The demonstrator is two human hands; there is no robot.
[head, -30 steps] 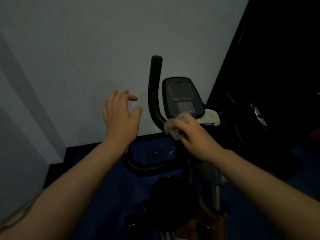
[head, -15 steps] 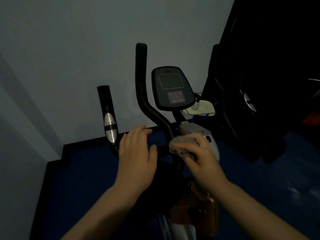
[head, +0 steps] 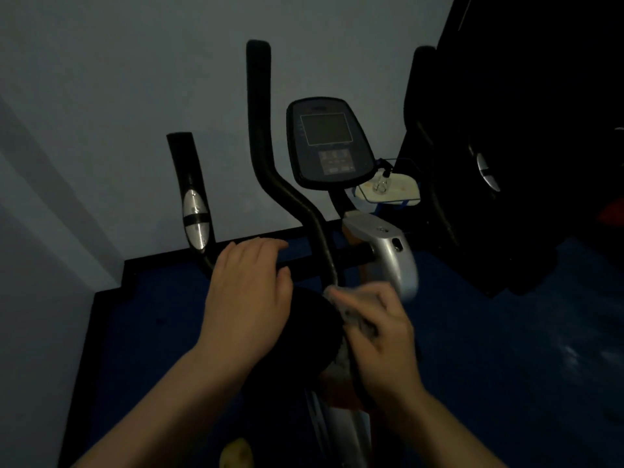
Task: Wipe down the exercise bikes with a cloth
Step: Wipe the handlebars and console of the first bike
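Dimly, from the head camera, we look down on an exercise bike [head: 378, 251] standing against a pale wall [head: 118, 96], its front facing away from us toward that wall. Its console [head: 329, 143] tilts back toward us on a stem, and the long handlebar [head: 266, 157] rises nearly upright from the crossbar [head: 304, 261], which runs left to right. A shorter grip with a silver sensor pad [head: 195, 219] stands further left.

Our left hand [head: 250, 298] rests over the crossbar with its fingers straight and together, curled round nothing. Our right hand [head: 381, 336] grips a crumpled pale cloth [head: 358, 319], fingers bent round it, just below the foot of the long handlebar and against the dark round saddle [head: 310, 332]. The cloth is bunched, so we cannot tell any long axis for it.

Behind the console sits a small pale tray [head: 401, 192] holding a little bottle [head: 381, 184]. Blue floor [head: 506, 332] spreads to the right, and a second, dark machine [head: 506, 130] stands there.
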